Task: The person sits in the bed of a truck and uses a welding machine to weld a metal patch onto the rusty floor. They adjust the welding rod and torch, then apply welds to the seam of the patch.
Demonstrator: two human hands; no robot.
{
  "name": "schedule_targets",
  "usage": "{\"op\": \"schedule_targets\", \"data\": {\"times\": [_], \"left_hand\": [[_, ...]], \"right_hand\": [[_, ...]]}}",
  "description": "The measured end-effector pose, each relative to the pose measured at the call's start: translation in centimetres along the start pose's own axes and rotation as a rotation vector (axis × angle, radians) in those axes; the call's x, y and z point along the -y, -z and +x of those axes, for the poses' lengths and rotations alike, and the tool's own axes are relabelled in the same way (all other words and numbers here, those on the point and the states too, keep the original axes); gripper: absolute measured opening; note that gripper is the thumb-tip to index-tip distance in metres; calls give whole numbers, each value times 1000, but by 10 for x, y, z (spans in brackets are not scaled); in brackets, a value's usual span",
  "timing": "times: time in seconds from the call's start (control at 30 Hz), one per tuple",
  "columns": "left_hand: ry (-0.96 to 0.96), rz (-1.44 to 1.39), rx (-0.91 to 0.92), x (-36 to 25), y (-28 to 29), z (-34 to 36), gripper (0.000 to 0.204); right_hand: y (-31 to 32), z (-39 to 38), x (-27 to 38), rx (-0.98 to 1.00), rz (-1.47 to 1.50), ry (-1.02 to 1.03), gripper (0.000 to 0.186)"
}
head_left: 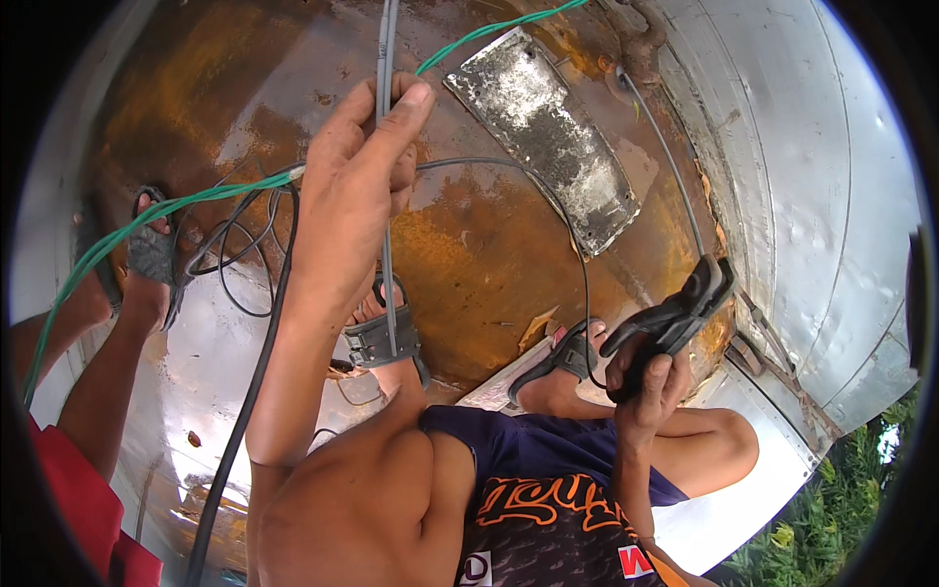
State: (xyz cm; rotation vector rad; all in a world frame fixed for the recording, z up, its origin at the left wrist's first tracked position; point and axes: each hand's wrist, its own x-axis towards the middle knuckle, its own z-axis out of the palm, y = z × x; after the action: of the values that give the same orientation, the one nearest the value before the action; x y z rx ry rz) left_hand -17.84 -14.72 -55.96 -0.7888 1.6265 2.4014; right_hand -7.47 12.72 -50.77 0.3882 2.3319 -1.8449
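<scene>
My left hand [367, 157] is closed, thumb pressed against the fingers, around a pair of grey cables [387, 264] that run upward past the fingertips and down to my sandal strap. Green twisted wires [156, 213] reach the wrist from the left, and another green stretch [489, 29] emerges beyond the fingertips. Whether the hand also grips the green wires is hidden. On the right, my right hand [655, 391] is wrapped around a black clamp-like tool [675, 318], whose exact kind is unclear. A thin black cable [577, 240] leads down to it.
Stained brown metal floor [469, 264] carries a weathered rectangular plate [553, 137]. Curved silver metal walls [802, 147] enclose the space. Black cable loops [249, 284] lie at left, beside another person's sandaled foot [152, 249]. A thick black cable [240, 430] crosses my left forearm. Greenery [831, 519] shows at lower right.
</scene>
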Motion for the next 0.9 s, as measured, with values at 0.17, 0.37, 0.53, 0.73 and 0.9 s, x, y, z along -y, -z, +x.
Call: {"op": "schedule_targets", "data": {"times": [0.17, 0.37, 0.53, 0.73, 0.9], "left_hand": [[-103, -73, -5, 3, 11, 22, 29], [-79, -85, 9, 12, 7, 30, 26], [-96, -72, -8, 21, 6, 30, 25], [-36, 45, 16, 28, -13, 14, 24], [-9, 20, 132, 43, -28, 2, 18]], "right_hand": [[-53, 33, -21, 55, -23, -139, 40], [-84, 81, -43, -13, -357, 52, 40], [-98, 102, -68, -87, -466, 88, 41], [-110, 116, -78, -111, -485, 77, 45], [-113, 132, -75, -119, -482, 71, 44]]}}
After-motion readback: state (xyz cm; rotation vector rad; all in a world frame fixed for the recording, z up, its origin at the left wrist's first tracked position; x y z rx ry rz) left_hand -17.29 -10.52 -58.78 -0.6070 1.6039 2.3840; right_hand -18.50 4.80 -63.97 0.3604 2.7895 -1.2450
